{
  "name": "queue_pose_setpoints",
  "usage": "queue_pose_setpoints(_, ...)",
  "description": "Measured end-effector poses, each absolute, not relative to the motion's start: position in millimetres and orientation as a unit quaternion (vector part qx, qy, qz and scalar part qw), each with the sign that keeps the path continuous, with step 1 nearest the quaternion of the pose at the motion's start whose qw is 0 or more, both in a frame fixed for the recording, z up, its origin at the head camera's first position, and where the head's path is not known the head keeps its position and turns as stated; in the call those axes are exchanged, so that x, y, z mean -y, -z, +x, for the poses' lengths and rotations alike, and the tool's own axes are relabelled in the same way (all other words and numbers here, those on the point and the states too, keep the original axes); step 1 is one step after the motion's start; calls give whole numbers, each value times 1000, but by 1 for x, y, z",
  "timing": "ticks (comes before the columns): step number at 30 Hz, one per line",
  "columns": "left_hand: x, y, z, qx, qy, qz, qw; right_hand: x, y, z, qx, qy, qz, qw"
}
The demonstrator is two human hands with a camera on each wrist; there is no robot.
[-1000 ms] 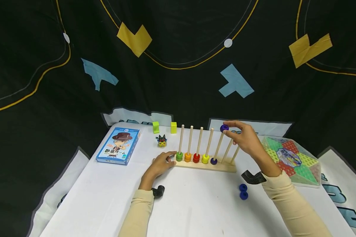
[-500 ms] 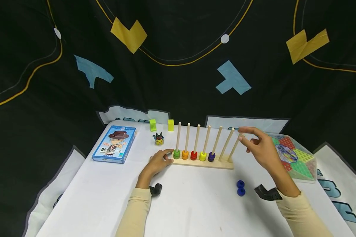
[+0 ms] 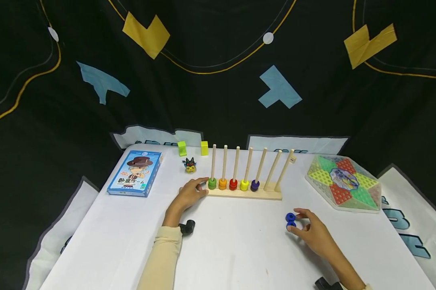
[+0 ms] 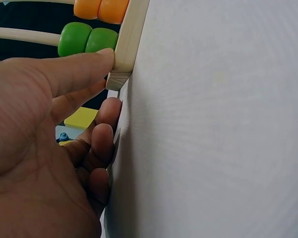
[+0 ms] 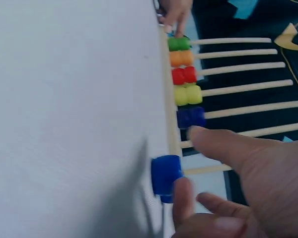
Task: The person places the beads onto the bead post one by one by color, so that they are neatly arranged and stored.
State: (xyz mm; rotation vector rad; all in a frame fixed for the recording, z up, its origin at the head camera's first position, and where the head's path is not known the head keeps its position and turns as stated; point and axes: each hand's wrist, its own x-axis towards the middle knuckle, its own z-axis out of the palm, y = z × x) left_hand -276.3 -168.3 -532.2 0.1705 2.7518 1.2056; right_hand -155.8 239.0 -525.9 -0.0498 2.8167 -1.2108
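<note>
On the table stands a wooden bead stacker (image 3: 246,194) with a row of upright pegs. Pairs of green (image 3: 212,183), orange (image 3: 222,184), red (image 3: 233,184), yellow (image 3: 244,185) and dark purple beads (image 3: 255,185) sit on its pegs; the two rightmost pegs are bare. My left hand (image 3: 189,194) holds the base's left end between thumb and index finger. Two blue beads (image 3: 290,217) lie on the table in front of the stacker's right end. Beside them is my right hand (image 3: 315,233), thumb and index finger spread around the beads, thumb tip overlapping the nearer one.
A blue card-game box (image 3: 134,173) lies at the left. Behind the stacker are a small figure (image 3: 190,165) and two yellow-green blocks (image 3: 182,148). A hexagonal board-game case (image 3: 344,183) lies at the right. A dark printed cloth (image 3: 210,100) hangs behind the white table (image 3: 236,249).
My right hand let go of a purple bead on the fifth peg, then came down toward me to the two blue beads. The left hand stays at the base's end.
</note>
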Motion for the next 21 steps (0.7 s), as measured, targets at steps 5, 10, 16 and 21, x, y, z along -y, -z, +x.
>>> queue_pose_setpoints(5, 169, 534, -277, -913, -400, 60, 58, -231, 536, -152, -931, 363, -27, 15)
queue_pose_setpoints(10, 169, 536, -276, -909, -409, 55, 61, -235, 537, -156, -935, 353, -25, -22)
queue_pose_setpoints(16, 170, 538, -275, -906, -414, 56, 61, -244, 540, -155, -932, 362, 4, -19)
queue_pose_setpoints(21, 171, 536, -275, -907, -414, 55, 59, -247, 538, -154, -926, 376, 34, -6)
